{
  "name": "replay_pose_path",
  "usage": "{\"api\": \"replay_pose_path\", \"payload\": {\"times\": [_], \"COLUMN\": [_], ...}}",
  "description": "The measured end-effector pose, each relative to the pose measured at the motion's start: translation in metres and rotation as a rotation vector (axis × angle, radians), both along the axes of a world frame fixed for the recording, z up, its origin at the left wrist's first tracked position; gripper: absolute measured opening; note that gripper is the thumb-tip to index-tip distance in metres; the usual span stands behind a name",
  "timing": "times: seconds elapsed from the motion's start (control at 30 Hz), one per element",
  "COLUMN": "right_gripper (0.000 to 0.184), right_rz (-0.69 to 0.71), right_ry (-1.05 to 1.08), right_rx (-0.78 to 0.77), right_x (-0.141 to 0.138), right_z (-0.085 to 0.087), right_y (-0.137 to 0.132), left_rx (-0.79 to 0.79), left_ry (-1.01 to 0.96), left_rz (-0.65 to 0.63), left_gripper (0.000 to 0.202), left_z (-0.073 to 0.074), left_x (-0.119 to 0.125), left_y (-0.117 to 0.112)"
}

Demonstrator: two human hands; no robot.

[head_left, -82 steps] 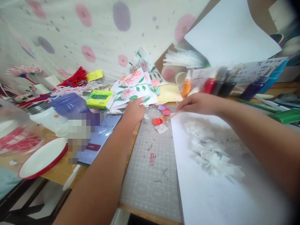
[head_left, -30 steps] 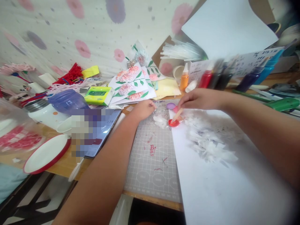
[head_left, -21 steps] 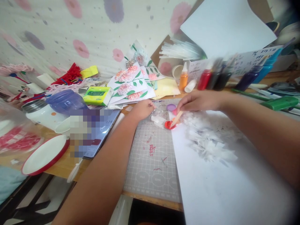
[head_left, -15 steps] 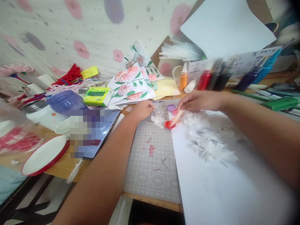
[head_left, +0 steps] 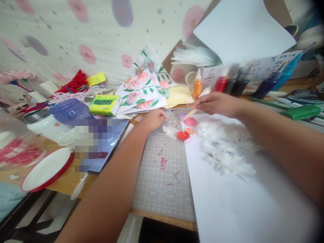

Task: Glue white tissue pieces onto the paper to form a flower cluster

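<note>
My right hand (head_left: 215, 103) grips a wooden craft stick (head_left: 191, 113), its reddened tip raised over a clear plastic paint palette (head_left: 170, 130). Red paint (head_left: 183, 135), pink paint (head_left: 191, 122), orange paint (head_left: 189, 131) and purple paint (head_left: 182, 116) sit in separate wells. At the palette's left edge, my left hand (head_left: 157, 118) is closed with its fingertips pinched on the rim. Just right of the palette, a pile of white paper petals (head_left: 225, 148) lies on a large white sheet (head_left: 235, 206).
A grey cutting mat (head_left: 164, 182) lies under the palette. Orange (head_left: 197, 86), red (head_left: 221, 83) and dark paint bottles stand behind. To the left are a phone (head_left: 111, 145), a red-rimmed plate (head_left: 47, 170) and a tissue pack (head_left: 105, 104). Painted flower sheets (head_left: 139, 91) lean at the back.
My right hand has lifted the craft stick out of the red paint and moved it up and away, toward the pink and purple wells. My left hand stays at the palette's edge.
</note>
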State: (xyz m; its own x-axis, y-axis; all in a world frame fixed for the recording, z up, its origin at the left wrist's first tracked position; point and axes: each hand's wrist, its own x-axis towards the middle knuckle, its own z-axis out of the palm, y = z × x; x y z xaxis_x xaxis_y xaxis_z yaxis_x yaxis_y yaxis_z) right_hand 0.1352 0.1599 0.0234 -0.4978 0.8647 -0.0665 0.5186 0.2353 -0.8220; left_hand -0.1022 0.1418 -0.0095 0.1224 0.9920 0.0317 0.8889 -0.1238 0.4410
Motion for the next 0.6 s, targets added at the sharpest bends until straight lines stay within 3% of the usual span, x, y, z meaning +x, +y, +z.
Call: {"api": "replay_pose_path", "payload": {"times": [0.33, 0.6], "right_gripper": [0.02, 0.028], "right_rz": [0.033, 0.089], "right_ry": [-0.166, -0.154], "right_rx": [0.086, 0.127], "right_x": [0.0045, 0.0082], "right_z": [-0.004, -0.0071], "right_y": [0.0038, 0.0078], "left_rx": [0.007, 0.004], "left_ry": [-0.003, -0.023], "left_rz": [0.007, 0.015], "left_gripper": [0.021, 0.021], "left_z": [-0.0016, -0.0018], "left_x": [-0.0009, -0.0009], "left_y": [0.0011, 0.0019]}}
